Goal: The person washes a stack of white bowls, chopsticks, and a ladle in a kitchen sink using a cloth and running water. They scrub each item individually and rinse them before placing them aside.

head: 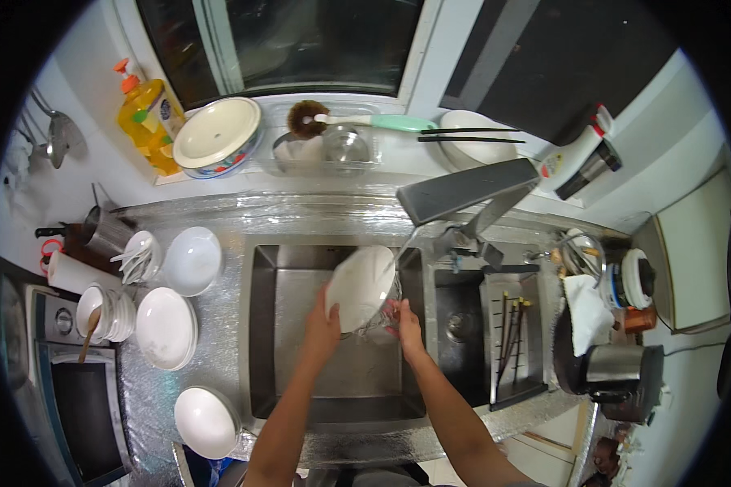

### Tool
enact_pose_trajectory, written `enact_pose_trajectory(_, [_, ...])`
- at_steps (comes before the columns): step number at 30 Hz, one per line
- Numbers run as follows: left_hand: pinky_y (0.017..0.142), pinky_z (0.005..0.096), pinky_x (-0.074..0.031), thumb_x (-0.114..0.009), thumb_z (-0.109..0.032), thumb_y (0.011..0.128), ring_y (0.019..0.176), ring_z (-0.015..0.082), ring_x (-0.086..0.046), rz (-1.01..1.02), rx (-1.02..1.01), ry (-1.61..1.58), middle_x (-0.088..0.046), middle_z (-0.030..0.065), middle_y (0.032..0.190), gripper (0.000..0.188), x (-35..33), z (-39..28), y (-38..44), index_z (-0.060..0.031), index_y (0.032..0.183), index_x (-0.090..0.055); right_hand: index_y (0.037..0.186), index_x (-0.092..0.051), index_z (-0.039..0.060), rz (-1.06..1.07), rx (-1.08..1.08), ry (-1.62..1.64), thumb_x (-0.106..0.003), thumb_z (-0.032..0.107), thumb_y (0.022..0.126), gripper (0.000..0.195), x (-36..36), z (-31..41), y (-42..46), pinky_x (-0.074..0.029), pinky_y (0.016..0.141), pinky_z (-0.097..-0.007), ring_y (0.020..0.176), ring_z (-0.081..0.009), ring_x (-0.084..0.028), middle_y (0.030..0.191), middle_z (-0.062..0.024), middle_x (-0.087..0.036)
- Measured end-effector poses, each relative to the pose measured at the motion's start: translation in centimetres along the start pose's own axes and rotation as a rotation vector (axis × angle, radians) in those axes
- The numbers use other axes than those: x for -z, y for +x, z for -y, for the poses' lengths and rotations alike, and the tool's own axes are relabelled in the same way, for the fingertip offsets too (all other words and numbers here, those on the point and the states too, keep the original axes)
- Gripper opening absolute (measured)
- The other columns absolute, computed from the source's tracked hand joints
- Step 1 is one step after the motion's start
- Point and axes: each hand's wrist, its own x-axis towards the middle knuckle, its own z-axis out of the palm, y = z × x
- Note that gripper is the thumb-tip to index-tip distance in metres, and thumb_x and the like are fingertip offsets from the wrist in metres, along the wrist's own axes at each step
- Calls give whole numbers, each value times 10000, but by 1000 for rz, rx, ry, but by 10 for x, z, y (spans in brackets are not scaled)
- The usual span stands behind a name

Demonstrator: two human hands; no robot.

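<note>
My left hand (pixel 326 322) grips the lower left edge of a white plate (pixel 362 286), its thumb on the face. The plate is tilted and slightly blurred above the large stainless-steel sink basin (pixel 323 371). Water (pixel 407 243) runs from the grey faucet (pixel 469 192) onto the plate's right side and splashes below it. Just right of the plate, my right hand (pixel 407 325) is in the falling water with its fingers apart. I see nothing held in it, though splashing water blurs the fingertips.
Left of the basin stand stacked white plates (pixel 164 329), white bowls (pixel 206 421) and a large bowl (pixel 193 262). Chopsticks (pixel 510 329) lie on the rack over the small sink (pixel 460 365). A soap bottle (pixel 149 122) and brush (pixel 377 122) occupy the sill. A kettle-like appliance (pixel 621 371) stands right.
</note>
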Motion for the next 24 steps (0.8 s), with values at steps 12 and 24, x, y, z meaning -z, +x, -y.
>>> enact_pose_trajectory(12, [936, 400, -351, -366, 22, 728, 1152, 323, -399, -142, 225, -421, -380, 215, 1241, 646, -17, 25, -2, -147, 1329, -202, 893, -605, 38, -201, 214, -701, -558, 102, 692, 215, 32, -96, 41, -451, 503, -300, 566, -188, -576, 674, -85, -603])
enact_pose_trajectory(24, [945, 332, -333, -454, -194, 870, 1144, 230, -405, 12, 346, -499, -389, 124, 1273, 547, -35, 50, -16, -85, 1349, -213, 953, -581, 80, 16, 1101, -1092, -523, -22, 633, 340, -12, 71, -40, -408, 780, -290, 831, -252, -511, 939, -113, -514])
